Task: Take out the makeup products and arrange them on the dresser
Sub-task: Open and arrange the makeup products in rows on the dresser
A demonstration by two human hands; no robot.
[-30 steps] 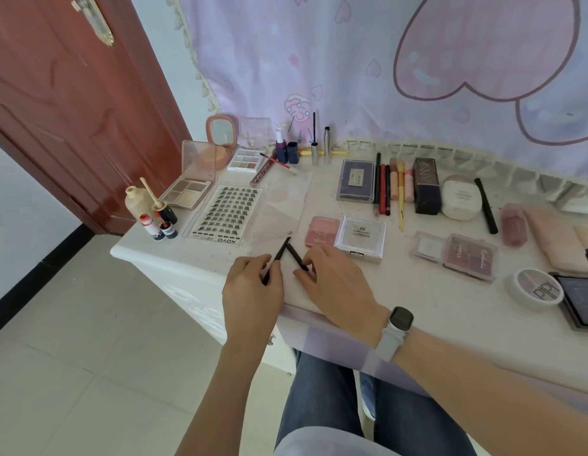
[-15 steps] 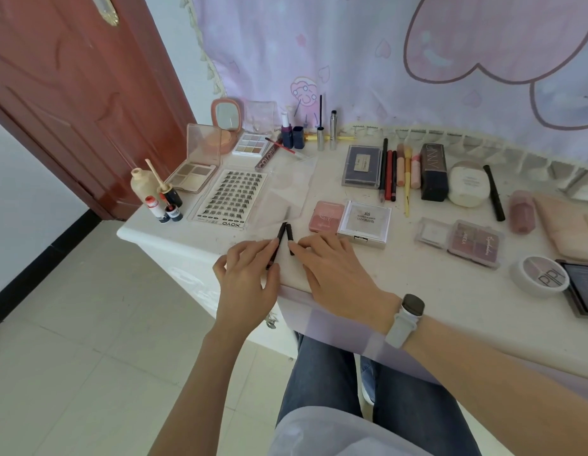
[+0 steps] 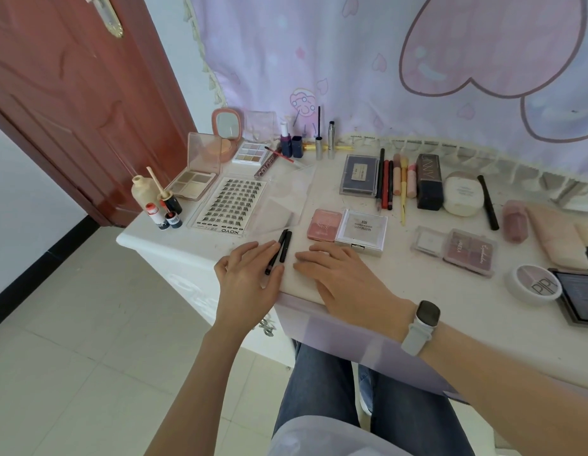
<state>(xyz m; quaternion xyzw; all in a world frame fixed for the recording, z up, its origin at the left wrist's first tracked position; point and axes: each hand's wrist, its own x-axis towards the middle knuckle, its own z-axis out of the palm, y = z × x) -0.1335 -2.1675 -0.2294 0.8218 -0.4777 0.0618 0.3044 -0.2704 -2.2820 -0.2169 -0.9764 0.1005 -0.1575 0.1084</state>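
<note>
Two slim black pens (image 3: 281,250) lie side by side near the desk's (image 3: 401,284) front edge, centre-left of frame, tips pointing toward the upper right; other makeup spreads behind.

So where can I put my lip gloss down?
Bare top lies between the right hand and the pink eyeshadow palette, below the white compact. The back row by the pencils is crowded.

"XOYO" reads along the lash tray (image 3: 229,205). "COLOR" runs down the brown tube (image 3: 265,165). "UNNY" stands on the black box (image 3: 428,182). The round white pot (image 3: 533,284) shows "PIPL". Other labels are too small to read.
</note>
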